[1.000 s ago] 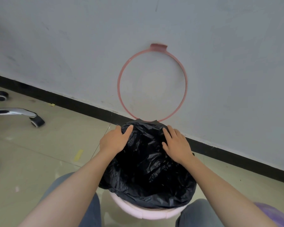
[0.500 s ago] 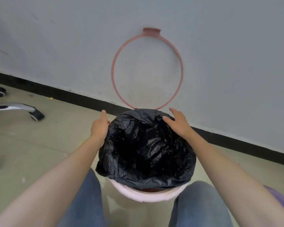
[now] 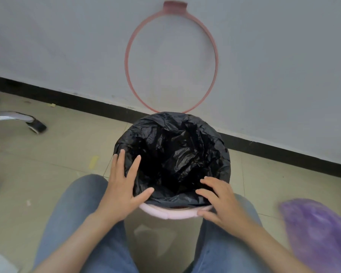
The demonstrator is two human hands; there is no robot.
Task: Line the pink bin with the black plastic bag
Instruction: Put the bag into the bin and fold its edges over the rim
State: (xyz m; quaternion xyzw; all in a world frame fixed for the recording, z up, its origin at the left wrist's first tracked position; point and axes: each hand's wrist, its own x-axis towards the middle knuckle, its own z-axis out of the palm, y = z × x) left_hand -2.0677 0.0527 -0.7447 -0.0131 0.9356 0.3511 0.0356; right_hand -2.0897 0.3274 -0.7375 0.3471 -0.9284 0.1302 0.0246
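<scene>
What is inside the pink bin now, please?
The black plastic bag fills the pink bin, folded over its far and side rim; the near rim is bare. The bag's dark bottom and the bin's inner walls are hidden.

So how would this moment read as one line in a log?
black bag in pink bin | near rim uncovered | left hand, right hand open at near rim

Bag [image 3: 171, 152] in bin [image 3: 175, 212], before wall [image 3: 264, 56].
</scene>
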